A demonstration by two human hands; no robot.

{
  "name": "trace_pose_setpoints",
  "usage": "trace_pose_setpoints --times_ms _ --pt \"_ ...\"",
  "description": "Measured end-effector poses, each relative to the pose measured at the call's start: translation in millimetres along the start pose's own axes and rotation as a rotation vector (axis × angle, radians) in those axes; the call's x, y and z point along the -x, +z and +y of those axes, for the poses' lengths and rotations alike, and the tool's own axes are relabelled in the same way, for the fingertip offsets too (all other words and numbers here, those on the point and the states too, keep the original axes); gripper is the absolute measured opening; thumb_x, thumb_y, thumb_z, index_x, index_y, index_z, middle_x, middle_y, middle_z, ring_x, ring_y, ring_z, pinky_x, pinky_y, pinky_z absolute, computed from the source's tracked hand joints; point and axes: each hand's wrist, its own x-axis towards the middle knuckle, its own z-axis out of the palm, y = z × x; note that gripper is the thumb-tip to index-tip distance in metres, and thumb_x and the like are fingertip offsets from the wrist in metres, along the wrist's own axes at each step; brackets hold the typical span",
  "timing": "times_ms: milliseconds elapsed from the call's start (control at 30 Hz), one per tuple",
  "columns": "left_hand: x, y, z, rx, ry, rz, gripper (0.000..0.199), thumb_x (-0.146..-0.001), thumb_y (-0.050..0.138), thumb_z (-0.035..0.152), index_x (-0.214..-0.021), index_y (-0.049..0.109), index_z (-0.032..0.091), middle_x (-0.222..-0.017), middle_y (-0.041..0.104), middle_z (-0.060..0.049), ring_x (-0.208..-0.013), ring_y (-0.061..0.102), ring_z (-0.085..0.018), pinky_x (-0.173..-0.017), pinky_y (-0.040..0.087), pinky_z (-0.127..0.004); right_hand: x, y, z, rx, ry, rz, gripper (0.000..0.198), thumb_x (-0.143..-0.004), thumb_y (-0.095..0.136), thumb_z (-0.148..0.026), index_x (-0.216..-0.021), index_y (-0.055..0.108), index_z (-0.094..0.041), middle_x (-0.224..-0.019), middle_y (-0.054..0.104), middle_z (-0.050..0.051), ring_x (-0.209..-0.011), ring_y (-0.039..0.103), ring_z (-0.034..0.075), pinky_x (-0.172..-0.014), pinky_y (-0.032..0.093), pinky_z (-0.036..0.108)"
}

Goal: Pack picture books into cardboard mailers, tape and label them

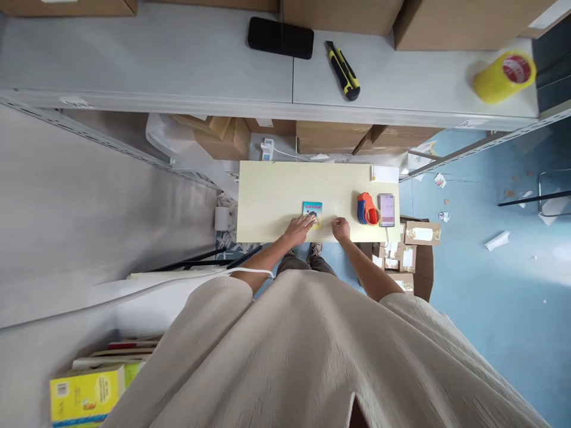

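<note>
A small blue booklet (312, 207) with a printed cover lies flat on the pale yellow table (272, 190). My left hand (301, 227) rests on its lower part with the fingers stretched out, covering some of the picture. To the right, apart from the booklet, my right hand (341, 228) is at the table's near edge with its fingers curled closed. What they hold, if anything, is hidden. Beyond that hand sits a red and blue tape dispenser (366, 209), with a phone (386, 210) with a lit screen beside it.
White paper (385, 173) lies at the table's far right corner. Above the table, a grey shelf (178, 59) carries a black phone (281, 37), a yellow-black utility knife (342, 71), a yellow tape roll (504, 77) and boxes. Cardboard boxes (408, 255) stand right of the table.
</note>
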Motion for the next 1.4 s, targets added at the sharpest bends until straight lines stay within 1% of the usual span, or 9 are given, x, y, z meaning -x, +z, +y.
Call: trace_pose_setpoints --times_ms 233,467,633,800,900,1000,1100,1233,1400 --pt "-21 3 17 0.048 0.046 0.110 0.083 -0.092 0.057 0.009 -0.174 0.053 0.023 -0.190 0.035 -0.019 -0.177 0.030 -0.041 -0.140 0.025 -0.072 -17 -4 0 -0.013 0.084 -0.029 0.019 -0.079 0.074 -0.036 -0.094 0.069 -0.026 -0.098 0.077 0.009 -0.100 0.075 0.029 -0.093 0.060 0.038" --pt "-39 11 34 0.150 0.009 0.149 0.080 -0.095 0.063 0.011 -0.171 0.057 0.035 -0.189 0.040 -0.013 -0.174 0.034 -0.044 -0.140 0.018 -0.080 -18 -2 0 -0.097 0.114 -0.030 0.033 -0.075 0.074 -0.030 -0.106 0.060 -0.029 -0.087 0.073 0.002 -0.085 0.072 0.025 -0.079 0.058 0.034" --pt "-30 11 31 0.117 -0.032 0.160 0.071 -0.100 0.060 0.012 -0.168 0.059 0.033 -0.188 0.040 -0.014 -0.174 0.033 -0.041 -0.139 0.027 -0.072 -16 -6 -1 -0.092 0.138 -0.047 0.029 -0.077 0.073 -0.027 -0.103 0.063 -0.028 -0.093 0.077 0.004 -0.088 0.074 0.025 -0.082 0.060 0.035" --pt "-24 8 24 0.094 -0.028 0.157 0.073 -0.101 0.057 0.012 -0.170 0.055 0.032 -0.187 0.041 -0.016 -0.172 0.037 -0.040 -0.139 0.027 -0.070 -14 -9 -6 -0.082 0.114 -0.048 0.026 -0.075 0.073 -0.027 -0.101 0.069 -0.026 -0.095 0.079 0.006 -0.093 0.076 0.028 -0.085 0.061 0.037" --pt "-22 7 20 0.086 -0.016 0.156 0.080 -0.099 0.056 0.011 -0.177 0.046 0.028 -0.185 0.043 -0.018 -0.173 0.037 -0.039 -0.140 0.028 -0.066 -9 -9 -10 -0.076 0.089 -0.056 0.031 -0.075 0.070 -0.030 -0.106 0.070 -0.026 -0.094 0.078 0.005 -0.092 0.075 0.027 -0.085 0.060 0.036" --pt "-19 6 17 0.086 -0.079 0.177 0.077 -0.099 0.053 0.010 -0.175 0.046 0.021 -0.186 0.040 -0.021 -0.174 0.035 -0.039 -0.140 0.028 -0.062 -2 -8 -18 -0.109 0.014 -0.107 0.036 -0.077 0.067 -0.033 -0.113 0.069 -0.025 -0.091 0.077 0.003 -0.088 0.074 0.025 -0.082 0.058 0.034" --pt "-16 5 14 0.106 -0.173 0.193 0.073 -0.100 0.053 0.011 -0.173 0.047 0.018 -0.186 0.036 -0.024 -0.172 0.037 -0.041 -0.137 0.033 -0.062 7 -2 -31 -0.131 -0.072 -0.168 0.040 -0.079 0.066 -0.034 -0.117 0.068 -0.025 -0.086 0.076 0.000 -0.085 0.072 0.023 -0.080 0.056 0.033" --pt "-10 6 7 0.178 -0.169 0.188 0.072 -0.099 0.055 0.009 -0.171 0.047 0.018 -0.184 0.038 -0.024 -0.164 0.047 -0.041 -0.130 0.045 -0.056 17 12 -49 -0.113 -0.149 -0.221 0.040 -0.081 0.066 -0.033 -0.120 0.067 -0.026 -0.082 0.074 -0.002 -0.086 0.073 0.023 -0.082 0.055 0.033" --pt "-7 13 -4 0.316 -0.269 0.258 0.072 -0.102 0.052 0.011 -0.173 0.041 0.016 -0.181 0.038 -0.027 -0.162 0.049 -0.040 -0.126 0.051 -0.056 25 34 -65 -0.083 -0.170 -0.270 0.036 -0.084 0.069 -0.031 -0.120 0.067 -0.027 -0.088 0.077 0.000 -0.090 0.074 0.024 -0.085 0.056 0.033"
